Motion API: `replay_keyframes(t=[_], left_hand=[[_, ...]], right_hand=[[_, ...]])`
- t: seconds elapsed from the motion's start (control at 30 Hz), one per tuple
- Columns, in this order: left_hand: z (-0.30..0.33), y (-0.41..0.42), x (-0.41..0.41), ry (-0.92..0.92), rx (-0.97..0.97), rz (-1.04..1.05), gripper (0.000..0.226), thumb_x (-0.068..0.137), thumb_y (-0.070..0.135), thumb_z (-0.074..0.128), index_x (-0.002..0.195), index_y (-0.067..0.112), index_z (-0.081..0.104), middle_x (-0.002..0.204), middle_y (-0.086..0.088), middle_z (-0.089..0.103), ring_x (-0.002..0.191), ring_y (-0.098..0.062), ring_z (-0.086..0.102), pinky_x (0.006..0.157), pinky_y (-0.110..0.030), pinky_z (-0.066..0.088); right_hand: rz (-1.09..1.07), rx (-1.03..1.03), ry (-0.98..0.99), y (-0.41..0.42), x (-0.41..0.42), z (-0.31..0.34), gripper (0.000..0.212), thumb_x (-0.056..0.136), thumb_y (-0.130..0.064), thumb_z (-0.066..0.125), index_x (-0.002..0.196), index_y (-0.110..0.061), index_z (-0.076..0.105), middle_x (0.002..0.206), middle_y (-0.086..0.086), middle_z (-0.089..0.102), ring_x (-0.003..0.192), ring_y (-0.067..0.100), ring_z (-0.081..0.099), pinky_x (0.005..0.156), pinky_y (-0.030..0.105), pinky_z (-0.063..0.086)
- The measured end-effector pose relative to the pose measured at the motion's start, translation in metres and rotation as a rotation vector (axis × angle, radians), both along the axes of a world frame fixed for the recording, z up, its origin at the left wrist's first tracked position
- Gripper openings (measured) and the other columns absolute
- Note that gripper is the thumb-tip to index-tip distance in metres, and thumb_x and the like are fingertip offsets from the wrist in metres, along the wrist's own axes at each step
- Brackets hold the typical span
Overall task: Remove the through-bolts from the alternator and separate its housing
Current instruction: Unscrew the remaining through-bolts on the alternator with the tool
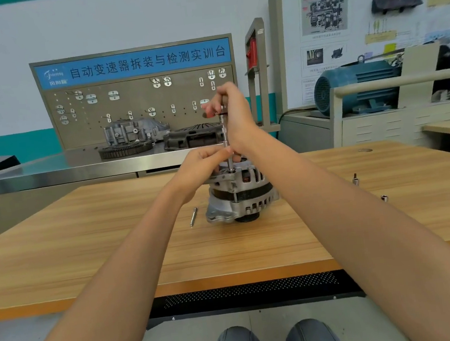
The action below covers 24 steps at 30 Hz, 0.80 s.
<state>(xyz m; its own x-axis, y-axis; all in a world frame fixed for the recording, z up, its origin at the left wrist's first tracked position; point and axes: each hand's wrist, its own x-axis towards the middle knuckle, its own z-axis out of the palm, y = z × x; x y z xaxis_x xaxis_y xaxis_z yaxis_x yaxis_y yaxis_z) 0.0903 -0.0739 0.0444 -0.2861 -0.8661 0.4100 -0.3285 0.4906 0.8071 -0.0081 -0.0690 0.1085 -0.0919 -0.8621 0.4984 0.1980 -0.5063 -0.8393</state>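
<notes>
fingers (217, 151) steady driver (225, 139); loose bolt (193, 216) beside alternator (238, 194).

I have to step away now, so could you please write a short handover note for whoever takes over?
Right hand grips the top of the socket driver, standing upright on a through-bolt at the alternator rim.
Left hand pinches the driver's shaft low down.
Alternator sits pulley-down on the wooden table.
Done: one bolt lies beside it.
Left: remaining bolts, then splitting the housing.
</notes>
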Motion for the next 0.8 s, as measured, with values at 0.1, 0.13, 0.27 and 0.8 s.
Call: replay_keyframes(t=[0.1, 0.13, 0.27, 0.8], left_hand=[[0.0, 0.0, 0.001, 0.017, 0.01, -0.011, 0.019, 0.095, 0.029, 0.056, 0.107, 0.024, 0.071, 0.049, 0.022, 0.057, 0.043, 0.005, 0.042, 0.041, -0.007, 0.034], [0.0, 0.002, -0.001, 0.031, 0.01, -0.002, 0.019, 0.094, 0.027, 0.058, 0.107, 0.023, 0.071, 0.05, 0.02, 0.06, 0.043, 0.006, 0.043, 0.042, -0.009, 0.039], [-0.001, 0.003, -0.003, 0.11, -0.011, 0.078, 0.037, 0.089, 0.004, 0.058, 0.06, 0.026, 0.067, 0.043, 0.01, 0.056, 0.042, 0.001, 0.04, 0.041, -0.015, 0.038], [0.003, 0.005, -0.003, 0.019, 0.017, -0.025, 0.015, 0.092, 0.031, 0.061, 0.09, 0.026, 0.075, 0.065, 0.027, 0.065, 0.052, 0.015, 0.051, 0.047, -0.004, 0.036]], right_hand=[[-0.074, -0.036, 0.03, 0.002, 0.006, -0.002, 0.043, 0.095, -0.014, 0.037, 0.053, -0.013, 0.042, 0.061, 0.0, 0.05, 0.07, 0.011, 0.051, 0.067, 0.017, 0.032], [-0.123, -0.078, 0.058, 0.003, 0.007, -0.005, 0.04, 0.094, -0.012, 0.038, 0.055, -0.013, 0.044, 0.062, -0.001, 0.048, 0.067, 0.009, 0.048, 0.064, 0.017, 0.032], [-0.687, -0.342, 0.653, 0.003, 0.007, -0.022, 0.016, 0.09, -0.016, 0.046, 0.082, -0.008, 0.055, 0.082, 0.002, 0.051, 0.08, 0.015, 0.048, 0.085, 0.031, 0.04], [-0.08, -0.035, 0.051, 0.004, -0.006, 0.003, 0.045, 0.098, -0.017, 0.031, 0.054, -0.011, 0.037, 0.057, 0.003, 0.046, 0.063, 0.012, 0.049, 0.08, 0.022, 0.032]])
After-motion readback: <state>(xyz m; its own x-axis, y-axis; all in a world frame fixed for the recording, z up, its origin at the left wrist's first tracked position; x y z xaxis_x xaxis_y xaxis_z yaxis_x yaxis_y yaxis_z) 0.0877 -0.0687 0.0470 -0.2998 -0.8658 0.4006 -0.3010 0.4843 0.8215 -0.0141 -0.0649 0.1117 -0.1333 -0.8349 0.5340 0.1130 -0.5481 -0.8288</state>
